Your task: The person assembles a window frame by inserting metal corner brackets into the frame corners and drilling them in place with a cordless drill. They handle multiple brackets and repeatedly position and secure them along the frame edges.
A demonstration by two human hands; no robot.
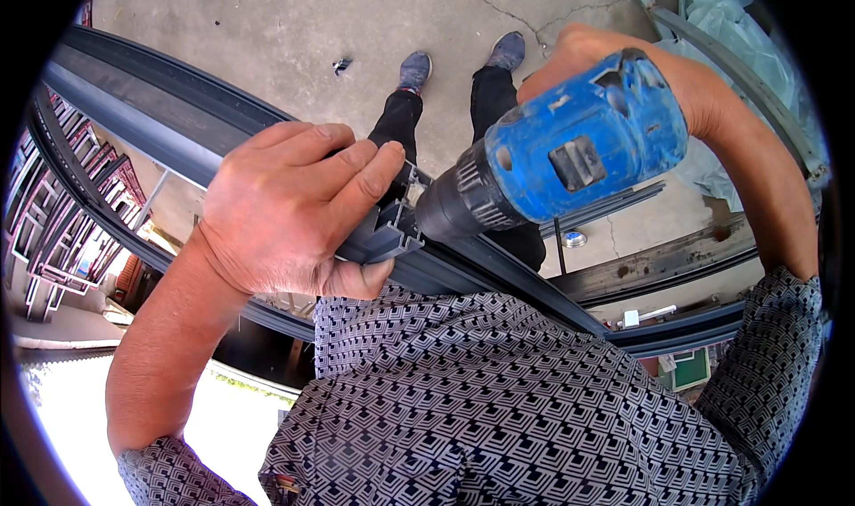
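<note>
My left hand [294, 203] wraps round the end of a dark grey metal profile [392, 234], thumb below and fingers over the top. The profile's cut end, with its hollow channels, faces right. In my right hand [606, 61] is a blue cordless drill [583, 141], scuffed and worn, its body tilted down to the left. The drill's black chuck [459, 199] comes right up to the profile's end; the bit's tip is hidden there. Most of my right fingers are behind the drill body.
Long dark grey profiles [142, 96] run across from the left and continue lower right. At far left are stacked frame pieces [76, 203]. Clear plastic sheeting [721, 25] lies by a metal rail at upper right. My shoes [416, 69] stand on the concrete floor [294, 25].
</note>
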